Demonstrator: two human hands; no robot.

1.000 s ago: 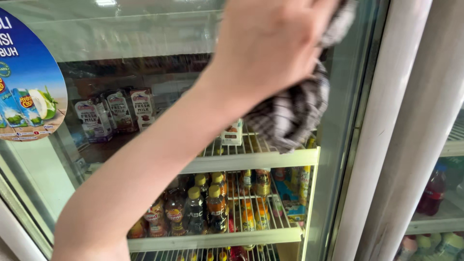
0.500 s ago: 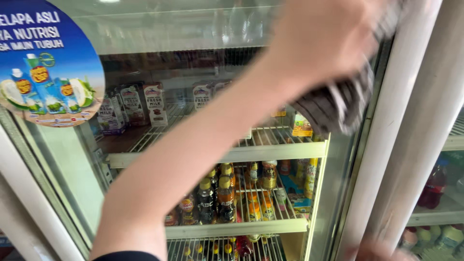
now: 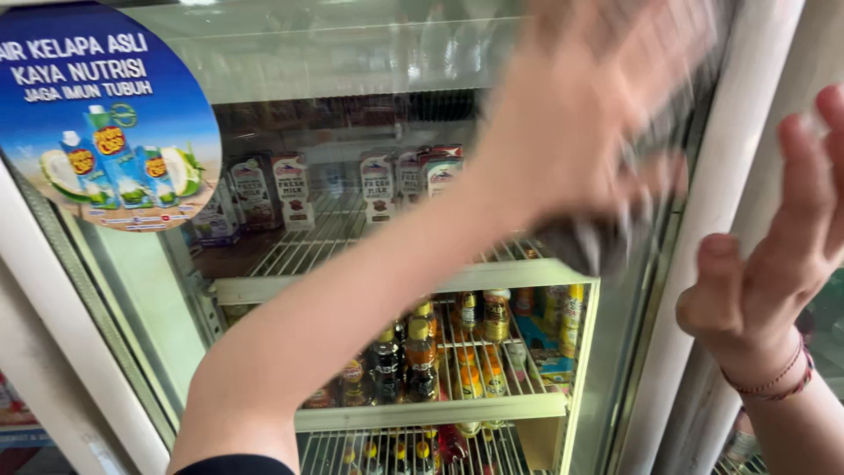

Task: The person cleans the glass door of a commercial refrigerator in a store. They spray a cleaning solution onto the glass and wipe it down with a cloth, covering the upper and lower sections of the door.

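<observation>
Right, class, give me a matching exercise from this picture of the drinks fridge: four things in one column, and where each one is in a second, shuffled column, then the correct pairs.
Things
1. round blue sticker
2. milk cartons
3. small bottles
4. right hand

Places
A. on the middle wire shelf
B. flat against the white door frame
C. top left of the glass door
D. on the upper wire shelf

Pairs: 1-C, 2-D, 3-A, 4-B

The left hand, blurred, presses a dark cloth to the glass.
</observation>
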